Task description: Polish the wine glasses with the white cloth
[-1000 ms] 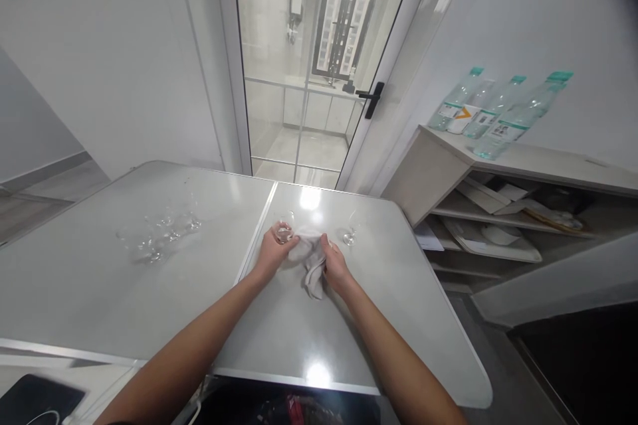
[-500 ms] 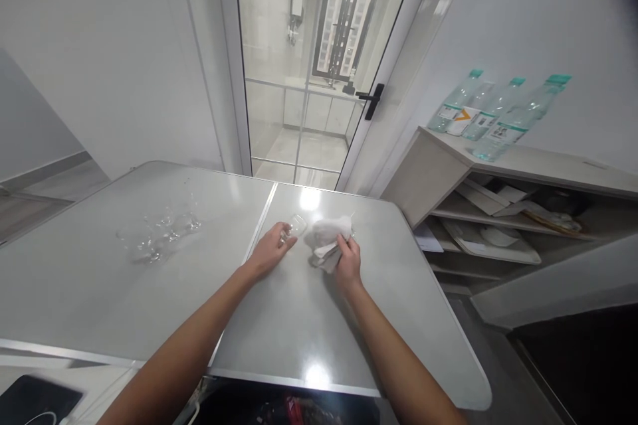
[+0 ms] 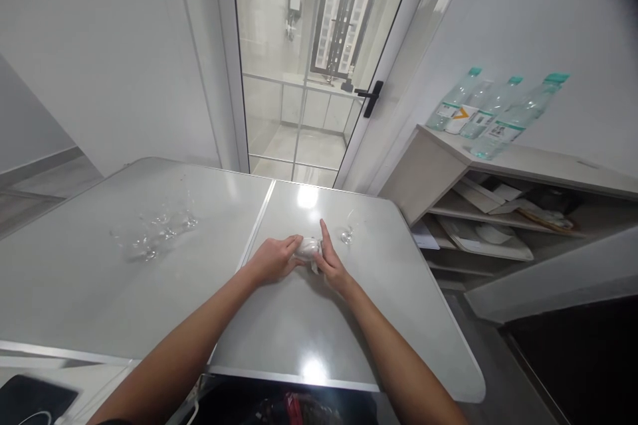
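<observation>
Just above the table's middle, both hands meet at a small clear glass cup (image 3: 308, 248) lying on its side, with white cloth showing through its wall. My left hand (image 3: 274, 259) is closed round the cup's left side. At the other end, my right hand (image 3: 336, 269) grips the white cloth (image 3: 315, 267), its index finger pointing up; part of the cloth is hidden behind the fingers. Right of that hand lies a small clear glass-like piece (image 3: 346, 234), its exact kind unclear. Several clear glass-like pieces (image 3: 149, 232) are grouped on the table's left half.
The grey table (image 3: 279, 339) has a metal seam (image 3: 259, 219) across it. Beyond stands a glazed door (image 3: 294, 106) with a black handle (image 3: 369, 99). At right, a shelf unit (image 3: 448, 159) carries several plastic bottles (image 3: 498, 133). A dark device (image 3: 37, 395) lies at lower left.
My right hand has moved left with the cloth to the cup, and cloth now shows inside it. My left hand has shifted slightly right and down. The small clear piece at right is uncovered.
</observation>
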Demonstrator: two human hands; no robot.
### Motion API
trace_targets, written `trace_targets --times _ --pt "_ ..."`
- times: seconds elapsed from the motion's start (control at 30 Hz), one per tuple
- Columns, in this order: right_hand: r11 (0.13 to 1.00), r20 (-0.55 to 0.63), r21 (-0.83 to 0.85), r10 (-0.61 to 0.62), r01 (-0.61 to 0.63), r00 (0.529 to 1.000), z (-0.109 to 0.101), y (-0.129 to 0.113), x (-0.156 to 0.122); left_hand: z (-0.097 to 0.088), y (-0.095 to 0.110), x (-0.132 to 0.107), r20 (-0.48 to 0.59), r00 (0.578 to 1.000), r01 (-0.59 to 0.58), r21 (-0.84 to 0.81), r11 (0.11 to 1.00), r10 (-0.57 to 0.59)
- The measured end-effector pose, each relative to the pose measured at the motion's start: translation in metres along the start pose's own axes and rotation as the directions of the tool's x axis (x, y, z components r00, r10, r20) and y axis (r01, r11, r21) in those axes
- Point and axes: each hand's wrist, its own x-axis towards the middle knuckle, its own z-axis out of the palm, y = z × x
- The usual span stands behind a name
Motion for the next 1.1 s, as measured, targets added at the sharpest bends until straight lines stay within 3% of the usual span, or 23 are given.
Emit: trace_targets --times 0.1,0.17,0.3,0.43,0.5,0.53,0.63,0.7,0.77,0.83,0.97,1.03,1.1 --pt "0.994 0.041 -0.069 -0.082 0.085 0.996 -0.003 -0.004 -0.001 0.0 0.012 0.002 0.035 0.997 0.077 -0.151 0.985 -0.072" --pt "0.992 0.029 -0.077 -0.093 0.095 0.995 -0.004 -0.006 -0.001 -0.002 0.017 0.005 0.146 0.978 0.192 -0.333 0.923 -0.151" --pt "0.996 0.041 -0.059 -0.07 0.072 0.997 -0.007 -0.005 -0.002 -0.008 0.018 0.01 0.425 0.868 0.478 -0.579 0.66 -0.255" --pt "0.985 0.087 -0.096 -0.137 0.145 0.987 -0.009 -0.002 -0.004 -0.016 0.018 0.011 0.566 0.782 0.614 -0.632 0.473 -0.26" --pt "0.984 0.085 -0.094 -0.146 0.154 0.986 -0.009 -0.002 -0.005 -0.017 0.019 0.011 0.565 0.787 0.603 -0.622 0.499 -0.246" --pt "0.987 0.065 -0.083 -0.13 0.136 0.989 -0.008 -0.002 -0.004 -0.016 0.02 0.01 0.513 0.821 0.555 -0.61 0.566 -0.252" --pt "1.0 -0.015 -0.018 0.008 -0.009 1.0 -0.005 -0.002 -0.001 -0.007 0.019 0.008 0.201 0.954 0.29 -0.415 0.862 -0.224" --pt "0.994 -0.05 0.042 0.103 -0.101 0.993 -0.002 -0.003 0.002 0.002 0.015 0.005 0.036 0.986 0.168 -0.18 0.969 -0.164" --pt "0.98 -0.046 0.111 0.171 -0.165 0.984 0.001 -0.004 0.005 0.01 0.009 0.002 -0.01 0.992 0.126 -0.016 0.992 -0.126" --pt "0.955 -0.02 0.193 0.232 -0.224 0.973 0.003 -0.004 0.006 0.014 0.005 0.0 -0.019 0.994 0.109 0.035 0.993 -0.108" --pt "0.932 0.012 0.273 0.246 -0.24 0.969 0.004 -0.003 0.007 0.013 0.006 0.001 -0.053 0.991 0.116 -0.094 0.989 -0.121" --pt "0.945 0.029 0.252 0.208 -0.208 0.978 0.003 -0.003 0.006 0.008 0.009 0.003 0.017 0.984 0.176 -0.234 0.956 -0.177" --pt "0.956 0.054 0.222 0.184 -0.191 0.981 0.002 -0.003 0.004 0.002 0.011 0.004 0.221 0.94 0.332 -0.415 0.847 -0.26"
